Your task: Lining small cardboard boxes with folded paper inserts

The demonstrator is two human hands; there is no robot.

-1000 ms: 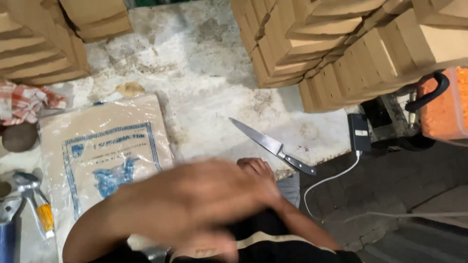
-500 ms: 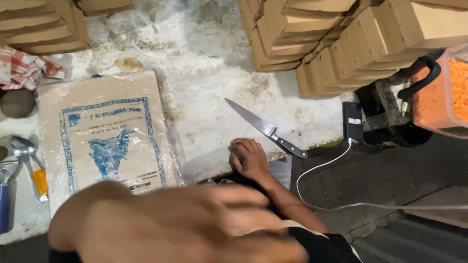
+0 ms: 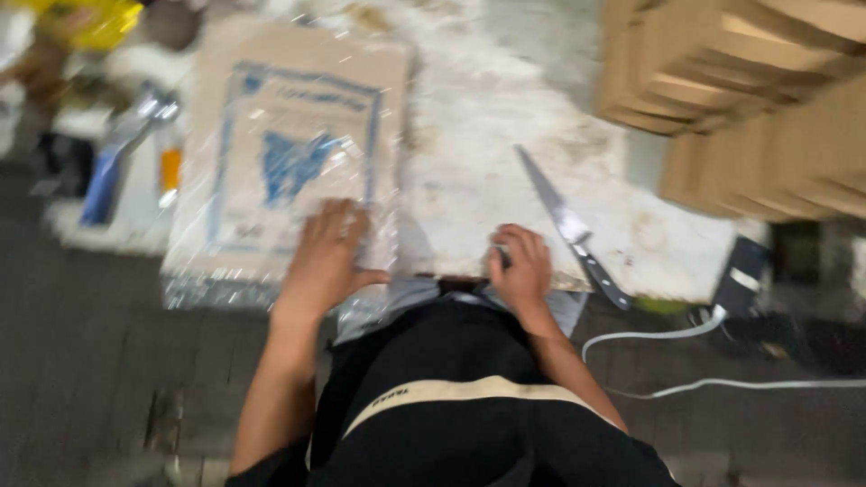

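My left hand (image 3: 325,257) lies flat, fingers spread, on the near right corner of a clear plastic pack (image 3: 284,158) with a brown sheet and blue print inside. My right hand (image 3: 521,268) is curled on the front edge of the white, stained work surface (image 3: 469,171); whether it grips anything is too blurred to tell. A long knife (image 3: 566,224) with a dark handle lies just right of that hand, blade pointing away. The frame is blurred.
Stacks of brown cardboard boxes (image 3: 749,99) stand at the right. Blue-handled tools (image 3: 108,171) and an orange item (image 3: 170,169) lie left of the pack. A dark charger with a white cable (image 3: 713,325) sits at the right, on the dark floor.
My left hand has dropped from in front of the camera onto the plastic pack. The view has swung to the right and closer; my right hand stays at the surface's edge.
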